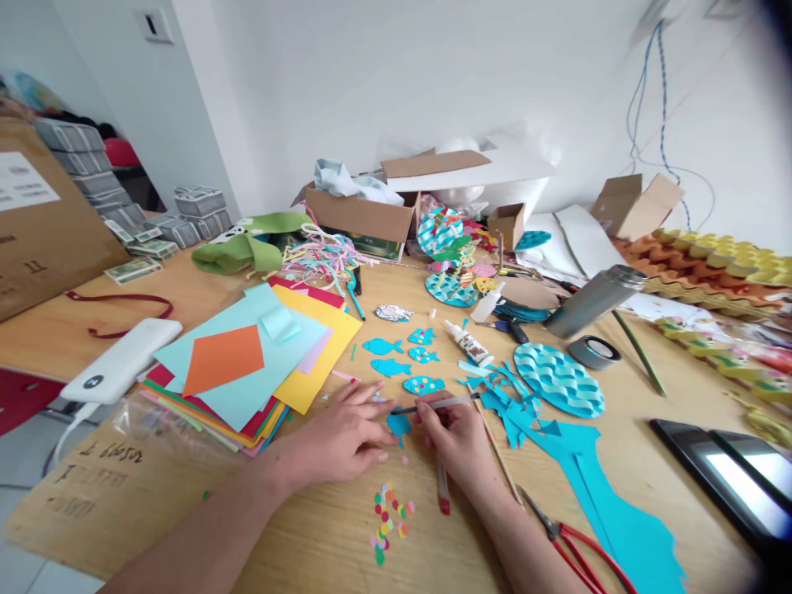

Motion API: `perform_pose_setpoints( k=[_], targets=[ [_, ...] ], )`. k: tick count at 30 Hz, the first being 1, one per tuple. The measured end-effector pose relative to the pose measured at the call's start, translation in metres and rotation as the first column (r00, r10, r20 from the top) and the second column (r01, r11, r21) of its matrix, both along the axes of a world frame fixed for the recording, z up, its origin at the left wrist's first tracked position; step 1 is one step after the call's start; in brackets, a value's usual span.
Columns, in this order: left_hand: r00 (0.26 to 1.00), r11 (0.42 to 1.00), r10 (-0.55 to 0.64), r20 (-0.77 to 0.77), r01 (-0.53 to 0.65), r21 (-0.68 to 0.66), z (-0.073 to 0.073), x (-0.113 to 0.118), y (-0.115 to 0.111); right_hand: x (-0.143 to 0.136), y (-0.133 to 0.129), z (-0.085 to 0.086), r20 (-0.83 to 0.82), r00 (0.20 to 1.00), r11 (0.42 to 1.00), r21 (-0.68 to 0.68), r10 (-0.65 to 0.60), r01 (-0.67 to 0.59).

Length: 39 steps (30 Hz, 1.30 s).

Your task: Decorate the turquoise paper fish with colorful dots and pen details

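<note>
My left hand (346,433) lies on the table with its fingers spread, the fingertips at the edge of a small blue paper piece (399,424). In my right hand (454,437) is a slim grey tool (454,402), its dark, narrow tip pointing left over that piece. Part of the blue piece is hidden by my fingers. Just beyond lie blue paper fish (389,367), some plain, and one with coloured dots (424,385). Closer to me is a scatter of coloured paper dots (387,516). A red-ended stick (444,495) lies partly under my right hand.
Coloured paper sheets (216,363) are stacked at left, near a white power bank (124,359). To the right are a glue bottle (470,342), blue paper scraps (575,454), red-handled scissors (578,549), a tape roll (594,352), a metal flask (594,299) and a tablet (699,470).
</note>
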<state>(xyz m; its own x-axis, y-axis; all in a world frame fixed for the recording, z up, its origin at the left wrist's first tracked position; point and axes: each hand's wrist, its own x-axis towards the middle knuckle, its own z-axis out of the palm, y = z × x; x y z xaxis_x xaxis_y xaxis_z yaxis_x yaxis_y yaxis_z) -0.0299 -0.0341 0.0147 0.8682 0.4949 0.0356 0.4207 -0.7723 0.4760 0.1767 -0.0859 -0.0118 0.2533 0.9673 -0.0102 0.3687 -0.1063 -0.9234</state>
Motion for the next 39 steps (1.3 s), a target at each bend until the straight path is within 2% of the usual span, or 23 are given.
perform_pose_setpoints(
  k=[15, 29, 39],
  targets=[
    [0.999, 1.000, 0.001, 0.036, -0.001, -0.016, 0.0008, -0.0002, -0.0001, -0.0012, -0.0001, 0.0027, -0.004, 1.000, 1.000, 0.023, -0.006, 0.006],
    [1.000, 1.000, -0.003, -0.018, 0.003, 0.003, 0.0037, 0.0007, -0.0001, -0.0017, -0.0004, 0.0024, 0.014, 1.000, 0.999, 0.040, -0.018, 0.018],
    [1.000, 0.999, 0.005, 0.024, -0.005, -0.032, 0.0028, 0.0001, -0.0003, -0.0025, -0.0005, 0.0040, -0.004, 1.000, 0.999, 0.047, -0.014, 0.014]
  ],
)
